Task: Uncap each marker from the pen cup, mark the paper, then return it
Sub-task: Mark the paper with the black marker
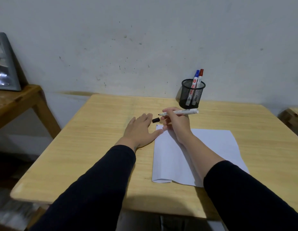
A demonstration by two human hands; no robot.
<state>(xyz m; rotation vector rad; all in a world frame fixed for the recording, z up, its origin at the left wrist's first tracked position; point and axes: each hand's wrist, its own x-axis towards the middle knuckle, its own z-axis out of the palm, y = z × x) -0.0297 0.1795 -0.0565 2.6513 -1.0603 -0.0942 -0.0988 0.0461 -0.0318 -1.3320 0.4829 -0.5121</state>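
Observation:
My right hand (pixel 176 121) grips an uncapped white marker (pixel 186 112), held level with its dark tip pointing left, just above the far left corner of the white paper (pixel 211 147). Small marks (pixel 157 125) show at that corner. The marker's black cap (pixel 156 120) lies on the table between my hands. My left hand (pixel 140 129) rests flat with fingers apart, its thumb touching the paper's left edge, fingertips close to the cap. A black mesh pen cup (pixel 191 94) stands behind my right hand, holding a blue-capped marker (pixel 195 79) and a red-capped marker (pixel 200 77).
The wooden table (pixel 95 147) stands against a scuffed white wall. A second wooden table (pixel 13 100) at the left carries a leaning grey frame (pixel 3 64). Another wooden edge (pixel 293 117) shows at the far right.

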